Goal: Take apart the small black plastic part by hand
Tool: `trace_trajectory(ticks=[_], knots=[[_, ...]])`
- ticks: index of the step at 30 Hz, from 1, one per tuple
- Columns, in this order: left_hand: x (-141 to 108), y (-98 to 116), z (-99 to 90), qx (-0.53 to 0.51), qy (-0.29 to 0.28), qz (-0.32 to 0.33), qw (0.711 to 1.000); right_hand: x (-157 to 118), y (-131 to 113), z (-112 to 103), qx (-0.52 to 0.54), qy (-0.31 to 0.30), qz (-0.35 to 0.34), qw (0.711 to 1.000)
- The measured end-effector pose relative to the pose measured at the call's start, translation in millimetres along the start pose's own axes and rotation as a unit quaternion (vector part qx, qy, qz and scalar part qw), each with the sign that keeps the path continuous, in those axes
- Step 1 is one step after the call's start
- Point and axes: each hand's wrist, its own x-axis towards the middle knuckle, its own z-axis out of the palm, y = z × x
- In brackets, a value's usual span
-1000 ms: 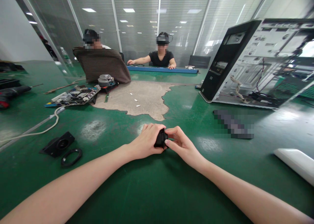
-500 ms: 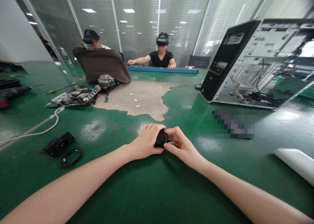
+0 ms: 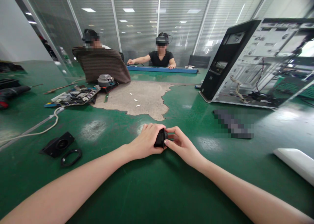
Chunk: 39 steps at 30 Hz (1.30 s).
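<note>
A small black part (image 3: 160, 139) rests low over the green tabletop, between my two hands. My left hand (image 3: 148, 139) is wrapped round its left side and top. The thumb and fingers of my right hand (image 3: 177, 140) pinch its right edge. Parts of the black piece are hidden under my fingers. Off to the left lie a black square part with a round opening (image 3: 61, 143) and a black ring (image 3: 71, 157).
An open computer case (image 3: 233, 63) stands at the right, with a blurred dark object (image 3: 232, 124) before it and a white object (image 3: 294, 162) nearer. Circuit board (image 3: 76, 95), cable (image 3: 57, 119) and drill (image 3: 14, 92) lie left. Two people sit beyond a blue bar (image 3: 162, 69).
The fingertips of my right hand have shifted slightly at the black part's right edge. My left hand stays in place around it.
</note>
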Motion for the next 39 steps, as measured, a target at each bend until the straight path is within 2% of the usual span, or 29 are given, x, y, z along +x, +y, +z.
trace_trajectory(ticks=[5, 9, 15, 18, 25, 34, 39], knots=[[0.4, 0.3, 0.0, 0.001, -0.001, -0.001, 1.000, -0.7, 3.4, 0.5, 0.014, -0.001, -0.055, 0.998], [0.3, 0.0, 0.7, 0.007, 0.001, 0.002, 1.000, 0.8, 4.5, 0.8, 0.031, 0.005, -0.046, 0.998], [-0.2, -0.3, 0.2, 0.007, 0.000, 0.005, 1.000, 1.0, 0.6, 0.3, -0.002, 0.013, -0.010, 1.000], [-0.1, -0.2, -0.2, 0.004, 0.000, 0.004, 1.000, 0.3, 0.1, 0.2, 0.000, 0.000, -0.002, 1.000], [0.4, -0.1, 0.3, 0.012, -0.005, 0.002, 1.000, -0.4, 4.7, 1.0, 0.020, 0.007, -0.062, 0.998], [0.6, -0.5, 0.7, 0.009, -0.003, 0.004, 1.000, 0.5, 2.1, 0.0, -0.006, 0.016, -0.012, 1.000], [0.1, -0.5, 0.3, 0.009, -0.003, 0.005, 1.000, -0.4, 1.3, -0.5, -0.006, -0.010, -0.010, 1.000]])
